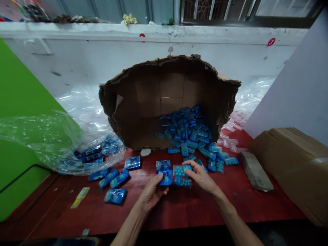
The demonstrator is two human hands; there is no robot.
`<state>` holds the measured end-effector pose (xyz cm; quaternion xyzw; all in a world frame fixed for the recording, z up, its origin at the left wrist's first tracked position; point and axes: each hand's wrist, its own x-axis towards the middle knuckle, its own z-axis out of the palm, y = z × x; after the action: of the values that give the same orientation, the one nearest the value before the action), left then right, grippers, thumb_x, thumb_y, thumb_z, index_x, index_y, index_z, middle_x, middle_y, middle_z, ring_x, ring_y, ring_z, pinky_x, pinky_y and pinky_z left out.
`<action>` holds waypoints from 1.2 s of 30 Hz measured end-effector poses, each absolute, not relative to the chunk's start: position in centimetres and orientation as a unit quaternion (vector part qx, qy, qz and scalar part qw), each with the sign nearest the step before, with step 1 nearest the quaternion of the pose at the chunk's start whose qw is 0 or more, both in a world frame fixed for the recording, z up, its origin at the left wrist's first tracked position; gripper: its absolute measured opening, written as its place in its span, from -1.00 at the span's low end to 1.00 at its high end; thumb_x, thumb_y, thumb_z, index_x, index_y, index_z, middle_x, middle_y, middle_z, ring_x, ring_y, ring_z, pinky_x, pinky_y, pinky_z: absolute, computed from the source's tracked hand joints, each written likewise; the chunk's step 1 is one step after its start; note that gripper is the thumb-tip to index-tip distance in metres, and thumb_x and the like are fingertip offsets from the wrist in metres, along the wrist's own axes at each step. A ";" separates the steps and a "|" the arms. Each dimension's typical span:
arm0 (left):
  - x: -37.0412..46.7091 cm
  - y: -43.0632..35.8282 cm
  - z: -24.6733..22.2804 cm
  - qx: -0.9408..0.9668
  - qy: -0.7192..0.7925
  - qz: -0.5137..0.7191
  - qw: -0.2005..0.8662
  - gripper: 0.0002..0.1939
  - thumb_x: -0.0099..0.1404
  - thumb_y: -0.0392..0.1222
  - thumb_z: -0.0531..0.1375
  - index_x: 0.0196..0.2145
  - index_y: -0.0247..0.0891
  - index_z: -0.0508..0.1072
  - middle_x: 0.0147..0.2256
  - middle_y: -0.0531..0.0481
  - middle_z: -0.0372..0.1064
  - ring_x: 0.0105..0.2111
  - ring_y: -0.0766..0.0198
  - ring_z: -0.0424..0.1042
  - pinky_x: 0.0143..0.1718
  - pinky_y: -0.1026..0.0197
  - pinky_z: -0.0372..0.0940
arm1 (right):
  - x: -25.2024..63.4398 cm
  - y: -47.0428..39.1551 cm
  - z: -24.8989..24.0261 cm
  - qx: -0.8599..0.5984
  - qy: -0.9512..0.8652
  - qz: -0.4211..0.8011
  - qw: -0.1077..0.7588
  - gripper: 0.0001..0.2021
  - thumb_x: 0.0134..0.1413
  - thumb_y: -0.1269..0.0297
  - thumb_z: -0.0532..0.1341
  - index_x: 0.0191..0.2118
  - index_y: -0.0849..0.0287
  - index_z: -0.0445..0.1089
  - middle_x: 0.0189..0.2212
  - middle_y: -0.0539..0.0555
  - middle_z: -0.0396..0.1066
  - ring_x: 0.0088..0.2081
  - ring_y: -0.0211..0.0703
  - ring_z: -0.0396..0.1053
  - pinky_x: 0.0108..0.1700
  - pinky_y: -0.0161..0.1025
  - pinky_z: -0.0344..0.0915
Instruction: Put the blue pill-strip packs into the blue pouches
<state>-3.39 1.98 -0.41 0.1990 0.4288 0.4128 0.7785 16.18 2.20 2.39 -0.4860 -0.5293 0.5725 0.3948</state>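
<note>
Over the red table (194,212), my left hand (151,194) pinches a small blue printed packet (167,177) between thumb and fingers. My right hand (202,177) is closed on a small clear pack of blue beads (180,170), its thumb on the near face. Just below that one, a second bead pack (182,181) sits close to the right fingers; whether it is held or lying there I cannot tell. Another blue packet (163,165) lies right behind the left hand's packet. Part of each hand's fingers is hidden behind what it holds.
A torn-edged cardboard box (143,99) lies open toward me, with a heap of blue bead packs (189,126) spilling out. Left are several blue packets (115,196) and a clear plastic bag (58,143). A grey block (256,171) and closed carton (292,164) stand right.
</note>
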 end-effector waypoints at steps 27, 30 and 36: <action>-2.3 2.5 0.3 0.284 0.435 0.421 0.743 -0.72 -0.02 -0.07 0.21 -0.63 -0.35 0.30 -0.75 0.06 0.25 -0.72 0.41 0.24 -0.72 0.39 0.05 | 12.0 3.8 2.0 -0.519 -0.525 0.508 0.444 -0.77 -0.08 0.24 0.09 -0.25 0.19 0.18 -0.68 -0.18 0.04 -0.64 -0.38 0.06 -0.58 -0.41 0.03; -2.4 2.4 0.0 0.238 0.421 0.422 0.767 -0.74 0.01 -0.06 0.20 -0.58 -0.33 0.29 -0.73 0.08 0.25 -0.70 0.40 0.27 -0.71 0.39 0.10 | 12.9 4.1 1.9 -0.562 -0.618 0.398 0.379 -0.71 0.05 0.19 -0.02 -0.11 0.17 0.15 -0.55 -0.08 0.22 -0.51 -0.30 0.21 -0.46 -0.38 0.12; -3.0 2.2 -0.3 0.154 0.458 0.428 0.764 -0.74 0.00 -0.08 0.21 -0.58 -0.29 0.25 -0.74 0.09 0.27 -0.70 0.39 0.30 -0.73 0.42 0.11 | 14.7 5.2 0.7 -0.663 -0.725 0.133 0.133 -0.71 -0.12 0.31 0.19 -0.17 0.07 0.30 -0.14 0.13 0.26 -0.15 -0.04 0.22 -0.19 -0.23 0.09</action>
<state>-2.99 2.20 -0.32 0.1537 0.4582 0.4283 0.7636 14.67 5.22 0.69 -0.6628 -0.7249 0.1326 0.1331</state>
